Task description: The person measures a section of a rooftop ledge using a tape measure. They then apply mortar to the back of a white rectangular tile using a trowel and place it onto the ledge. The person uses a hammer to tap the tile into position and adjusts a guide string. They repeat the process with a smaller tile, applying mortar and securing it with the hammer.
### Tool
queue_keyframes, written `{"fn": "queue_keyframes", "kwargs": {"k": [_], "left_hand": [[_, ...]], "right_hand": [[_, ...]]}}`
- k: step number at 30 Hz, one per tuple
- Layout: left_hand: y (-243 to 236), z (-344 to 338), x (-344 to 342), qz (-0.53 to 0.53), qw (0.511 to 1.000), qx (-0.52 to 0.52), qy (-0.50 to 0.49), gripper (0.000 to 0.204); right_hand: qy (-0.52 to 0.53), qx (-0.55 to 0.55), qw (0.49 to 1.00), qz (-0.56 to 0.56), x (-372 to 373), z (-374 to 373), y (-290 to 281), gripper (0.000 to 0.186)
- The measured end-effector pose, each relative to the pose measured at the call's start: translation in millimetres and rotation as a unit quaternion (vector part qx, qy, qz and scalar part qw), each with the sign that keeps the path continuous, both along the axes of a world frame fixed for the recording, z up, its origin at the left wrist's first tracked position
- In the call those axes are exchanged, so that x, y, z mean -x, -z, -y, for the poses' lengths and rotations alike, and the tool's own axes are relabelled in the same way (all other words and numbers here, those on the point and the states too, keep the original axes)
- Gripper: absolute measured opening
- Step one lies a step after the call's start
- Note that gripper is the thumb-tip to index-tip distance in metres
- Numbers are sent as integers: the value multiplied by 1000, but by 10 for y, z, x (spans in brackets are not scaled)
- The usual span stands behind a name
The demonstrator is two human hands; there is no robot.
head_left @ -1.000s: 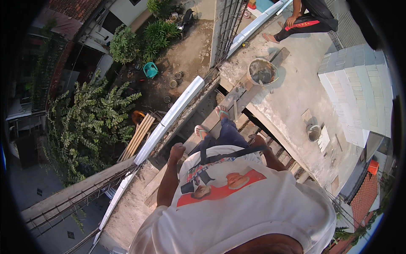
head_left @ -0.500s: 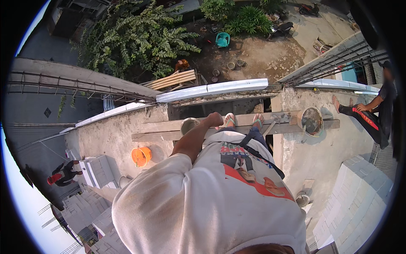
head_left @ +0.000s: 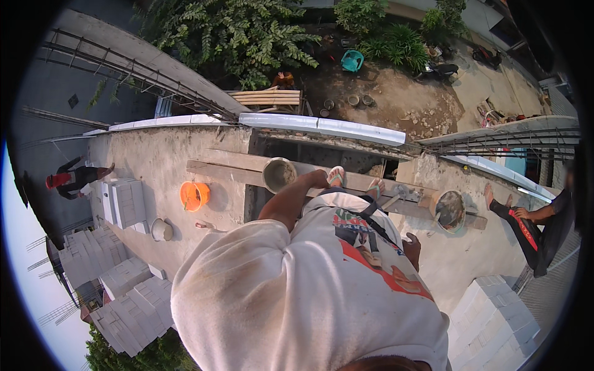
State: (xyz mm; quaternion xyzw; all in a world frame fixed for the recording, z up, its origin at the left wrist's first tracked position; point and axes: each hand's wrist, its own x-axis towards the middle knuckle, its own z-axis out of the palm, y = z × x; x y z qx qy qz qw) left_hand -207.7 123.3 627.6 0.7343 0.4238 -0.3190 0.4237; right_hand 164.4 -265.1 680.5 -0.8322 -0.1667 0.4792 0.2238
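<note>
My left hand [head_left: 318, 179] hangs beside my sandalled foot [head_left: 335, 177], just right of a bucket of grey mortar [head_left: 283, 174]. Its fingers point down and are mostly hidden, so what they do does not show. At my right side, my right hand [head_left: 411, 247] has loosely bent fingers held apart, with nothing visible in it. Both my feet stand on wooden planks [head_left: 232, 159] laid over an opening in the concrete. Right of my feet, a hand tool [head_left: 395, 196] lies on the planks, and a second mortar bucket [head_left: 450, 208] stands near their right end.
An orange bucket [head_left: 195, 196] and a pale bucket [head_left: 162, 229] stand to the left. White blocks are stacked at left [head_left: 129, 203] and lower right [head_left: 493, 318]. A row of blocks [head_left: 359, 131] lines the drop ahead. One co-worker [head_left: 69, 178] is far left, another [head_left: 538, 222] right.
The view has shifted and turned. My right hand has come into sight beside my shirt. The left co-worker has gone from bending at the blocks to standing more upright.
</note>
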Motion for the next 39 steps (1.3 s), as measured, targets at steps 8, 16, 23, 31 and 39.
{"fn": "queue_keyframes", "kwargs": {"k": [8,16,23,31,39], "left_hand": [[-156,207,141,-67,932,280,-219,51],[93,113,270,-43,977,184,-101,38],[854,189,484,8,993,-70,99,32],[82,236,76,56,984,39,-163,62],[-812,30,-25,-32,917,312,-246,69]], "right_hand": [[-1,-16,999,-41,-100,14,302,68],[-3,13,999,-40,-159,108,419,68],[-16,20,999,-47,-115,10,392,67],[-17,28,999,-42,-130,58,429,67],[-21,32,998,-45,-104,68,351,67]]}}
